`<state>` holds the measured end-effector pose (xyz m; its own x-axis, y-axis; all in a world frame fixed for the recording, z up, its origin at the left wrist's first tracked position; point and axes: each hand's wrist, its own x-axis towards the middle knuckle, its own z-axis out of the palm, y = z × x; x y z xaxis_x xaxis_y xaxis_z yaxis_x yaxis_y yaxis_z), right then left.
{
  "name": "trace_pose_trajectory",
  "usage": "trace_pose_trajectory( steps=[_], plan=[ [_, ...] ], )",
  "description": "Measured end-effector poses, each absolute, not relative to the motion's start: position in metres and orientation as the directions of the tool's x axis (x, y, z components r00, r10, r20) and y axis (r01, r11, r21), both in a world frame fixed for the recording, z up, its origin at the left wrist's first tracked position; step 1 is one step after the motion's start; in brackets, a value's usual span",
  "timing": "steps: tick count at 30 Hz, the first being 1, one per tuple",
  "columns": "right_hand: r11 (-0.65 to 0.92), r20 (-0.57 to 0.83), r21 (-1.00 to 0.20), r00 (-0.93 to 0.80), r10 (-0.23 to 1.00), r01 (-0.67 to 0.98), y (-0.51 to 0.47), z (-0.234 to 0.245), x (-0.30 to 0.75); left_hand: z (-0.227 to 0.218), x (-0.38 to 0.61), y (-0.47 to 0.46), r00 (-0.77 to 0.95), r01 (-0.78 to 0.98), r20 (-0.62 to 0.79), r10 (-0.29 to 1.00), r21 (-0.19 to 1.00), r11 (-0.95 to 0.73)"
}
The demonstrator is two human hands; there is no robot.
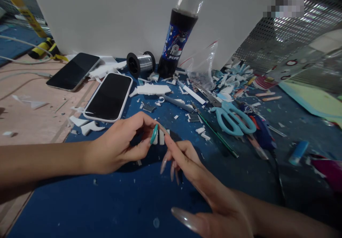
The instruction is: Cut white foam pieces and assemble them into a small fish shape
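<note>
My left hand [120, 143] is closed, with thumb and index finger pinched on a small teal oval piece [154, 134] seen nearly edge-on. My right hand [195, 167] comes in from the lower right, its index fingertip at the tip of my left index finger. The right thumb stretches well away from the other fingers, which bend loosely and show long shiny nails; nothing shows in its grip. Just behind the fingertips, small whitish blocks [161, 137] rest on the blue table surface [107, 202].
Behind the hands are a white-edged phone [109, 97], a dark phone [73, 71], a wire spool [141, 63] and a Pepsi bottle [177, 35]. Blue-handled scissors [233, 119], a green thin rod [219, 135] and a corded dark-blue tool [263, 133] lie rightward among white scraps [153, 89].
</note>
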<state>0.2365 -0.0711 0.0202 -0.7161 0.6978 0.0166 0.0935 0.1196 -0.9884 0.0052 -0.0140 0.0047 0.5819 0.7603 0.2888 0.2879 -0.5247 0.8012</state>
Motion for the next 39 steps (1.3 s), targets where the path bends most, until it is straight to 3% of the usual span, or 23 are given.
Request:
trace_pose_trajectory(
  steps=[10, 14, 19, 30, 35, 39],
  plan=[
    [0.078, -0.028, -0.989, -0.689, 0.725, 0.122, -0.0703, 0.0229, 0.2371, 0.0051, 0.0042, -0.0123, 0.483, 0.219, 0.282, 0.829, 0.878, -0.427],
    [0.021, -0.058, -0.995, -0.711, 0.700, 0.102, -0.0681, 0.0203, 0.2410, 0.0034, 0.0031, -0.0131, 0.541, 0.126, 0.302, 0.785, 0.894, -0.431],
    [0.023, -0.045, -0.996, -0.736, 0.676, 0.081, -0.0678, 0.0151, 0.2428, 0.0050, 0.0015, -0.0129, 0.593, 0.203, 0.309, 0.743, 0.837, -0.509],
    [0.030, -0.042, -0.996, -0.757, 0.652, 0.081, -0.0657, 0.0172, 0.2434, 0.0112, 0.0028, -0.0132, 0.563, 0.259, 0.292, 0.773, 0.826, -0.500],
    [0.027, -0.075, -0.992, -0.762, 0.643, 0.120, -0.0627, 0.0206, 0.2427, 0.0107, 0.0044, -0.0111, 0.436, 0.262, 0.299, 0.849, 0.860, -0.438],
    [0.095, -0.037, -0.987, -0.756, 0.653, 0.131, -0.0630, 0.0222, 0.2403, 0.0037, 0.0047, -0.0083, 0.273, 0.146, 0.340, 0.900, 0.910, -0.388]
  ],
)
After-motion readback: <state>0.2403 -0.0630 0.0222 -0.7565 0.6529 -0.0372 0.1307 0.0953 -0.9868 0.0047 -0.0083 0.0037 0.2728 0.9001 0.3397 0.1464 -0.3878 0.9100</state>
